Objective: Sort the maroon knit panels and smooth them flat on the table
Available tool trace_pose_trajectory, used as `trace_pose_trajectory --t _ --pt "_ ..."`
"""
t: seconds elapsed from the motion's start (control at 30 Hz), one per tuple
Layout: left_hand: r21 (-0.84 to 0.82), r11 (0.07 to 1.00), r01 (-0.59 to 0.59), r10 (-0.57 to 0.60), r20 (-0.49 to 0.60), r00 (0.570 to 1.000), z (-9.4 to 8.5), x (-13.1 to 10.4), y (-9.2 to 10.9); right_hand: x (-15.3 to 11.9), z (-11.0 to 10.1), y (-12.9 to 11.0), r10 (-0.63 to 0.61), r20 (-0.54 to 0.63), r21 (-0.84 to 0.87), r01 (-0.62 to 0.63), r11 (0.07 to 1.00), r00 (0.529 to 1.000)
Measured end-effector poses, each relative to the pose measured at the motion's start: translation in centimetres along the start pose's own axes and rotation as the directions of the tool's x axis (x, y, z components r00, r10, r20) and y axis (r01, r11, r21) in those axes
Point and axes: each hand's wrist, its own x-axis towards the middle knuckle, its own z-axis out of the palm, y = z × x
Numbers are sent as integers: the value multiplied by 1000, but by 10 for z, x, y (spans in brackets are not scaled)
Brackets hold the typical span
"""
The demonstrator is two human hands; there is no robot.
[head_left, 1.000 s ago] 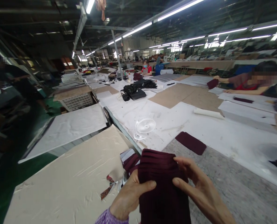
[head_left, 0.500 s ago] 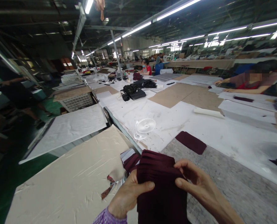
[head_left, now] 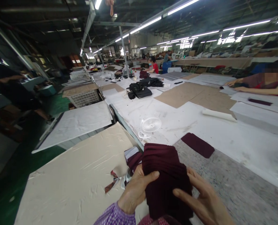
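A thick stack of dark maroon fabric pieces (head_left: 165,184) is held up at the near table edge, its upper layers fanned into folds. My left hand (head_left: 136,189) grips its left side, thumb across the front. On the right side, my right hand (head_left: 203,193) has its thumb on the front face and its fingers round the edge, partly hidden behind the cloth. Another flat maroon piece (head_left: 198,145) lies on the grey tabletop beyond my right hand. Just past my left hand sit more maroon and pale pieces (head_left: 133,156), with a patterned strip (head_left: 110,186) nearby.
A white fan (head_left: 151,124) stands on the white-covered table (head_left: 176,125). Black cloth bundles (head_left: 139,90) lie farther back. A cream-covered surface (head_left: 70,175) is at left, a plastic crate (head_left: 85,99) beyond it. One person (head_left: 267,82) leans over the table at right.
The view has shifted slightly, so the surroundings sit differently. The stack's top has fanned out more. My right fingers have moved from its top corner down behind its right edge.
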Motion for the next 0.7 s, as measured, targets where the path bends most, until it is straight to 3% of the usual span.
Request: trace_pose_trajectory --t 0.1,0.17,0.37,0.53,0.6,0.7 --pt "-49 998 -32 30 -41 999 0 3 -12 -5 15 3 -73 -110 -55 67 996 991" --pt "-84 996 -30 27 -36 999 0 4 -18 -6 19 3 -89 -109 -38 86 996 990" --pt "-317 945 75 -69 32 997 -4 4 -17 -6 6 -1 80 129 69 -90 994 988" --pt "-422 900 107 -84 74 994 -12 7 -20 -10 6 4 49 269 155 -93 984 962" --pt "-397 906 146 -142 41 989 -18 9 -27 -13 7 2 66 271 187 -120 975 960" --pt "-345 927 150 -216 -163 963 -33 14 -36 -19 1 -5 107 314 245 -190 951 943"
